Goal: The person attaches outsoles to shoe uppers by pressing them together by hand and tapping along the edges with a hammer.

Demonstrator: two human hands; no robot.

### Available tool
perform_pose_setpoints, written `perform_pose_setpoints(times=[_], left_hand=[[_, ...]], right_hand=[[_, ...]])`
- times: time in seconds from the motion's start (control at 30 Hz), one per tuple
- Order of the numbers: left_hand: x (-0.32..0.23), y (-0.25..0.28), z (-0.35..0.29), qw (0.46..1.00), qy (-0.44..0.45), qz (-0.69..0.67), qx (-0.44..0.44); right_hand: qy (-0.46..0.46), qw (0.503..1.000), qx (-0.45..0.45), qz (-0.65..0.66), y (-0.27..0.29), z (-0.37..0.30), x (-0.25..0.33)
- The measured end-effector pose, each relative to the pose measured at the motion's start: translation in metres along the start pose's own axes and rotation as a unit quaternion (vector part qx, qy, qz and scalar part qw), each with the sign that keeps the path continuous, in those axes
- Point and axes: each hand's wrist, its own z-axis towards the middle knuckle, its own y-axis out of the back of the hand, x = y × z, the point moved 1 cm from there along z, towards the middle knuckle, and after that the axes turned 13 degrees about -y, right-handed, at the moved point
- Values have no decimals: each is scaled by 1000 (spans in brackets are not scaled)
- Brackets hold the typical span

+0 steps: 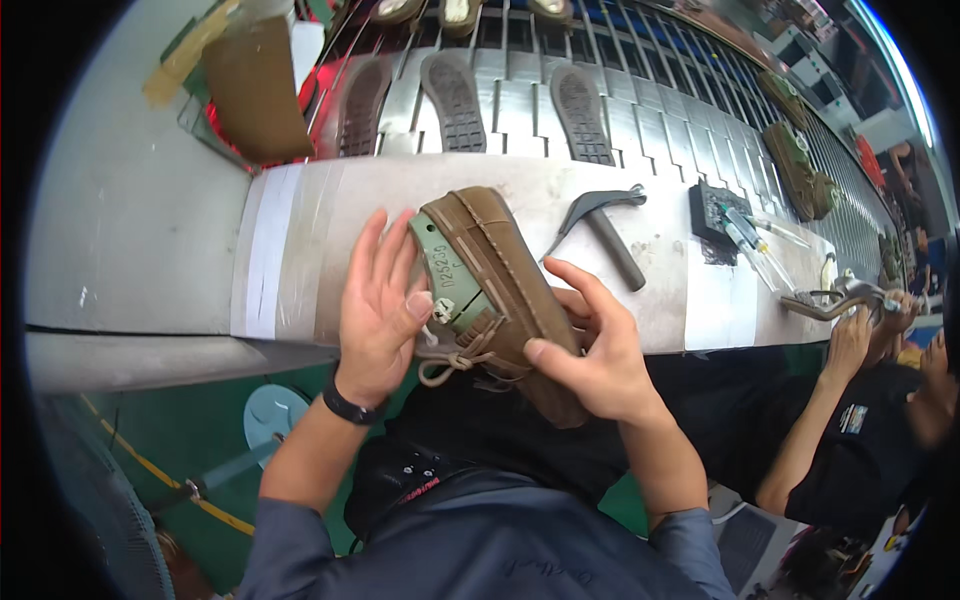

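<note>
A brown shoe (pixel 510 270) is tilted in front of me, over the near edge of the bench, its toe toward my body. Inside its opening sits a green shoe last (pixel 440 265), and pale laces (pixel 455 362) hang loose at the side. My right hand (pixel 607 355) grips the shoe around its front part, thumb on top. Fingers stretched out, my left hand (pixel 375 315) is open beside the last, with the thumb at its edge. Beyond the shoe on the bench lies a hammer (pixel 615 245) with a curved dark head.
The pale bench (pixel 340 200) runs across, with a slatted metal conveyor (pixel 520 110) behind it carrying several shoe soles (pixel 455 100) and shoes. A black holder (pixel 712 212) with syringe-like tubes (pixel 750 240) stands to the right. There a co-worker's hand (pixel 850 340) is at a metal tool (pixel 845 298).
</note>
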Motion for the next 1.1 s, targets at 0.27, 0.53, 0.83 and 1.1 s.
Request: perform_pose_setpoints(times=[0.27, 0.53, 0.83, 1.1], left_hand=[[-15, -41, -23, 971, 232, 40, -29], [55, -118, 156, 926, 141, 243, 251], [317, -254, 303, 761, 114, 527, 360], [310, -218, 209, 483, -86, 726, 481]], right_hand=[[175, 983, -53, -18, 21, 1, -5], [278, 847, -342, -296, 88, 55, -40], [275, 871, -316, -256, 87, 57, -36], [262, 863, -320, -291, 102, 56, -41]])
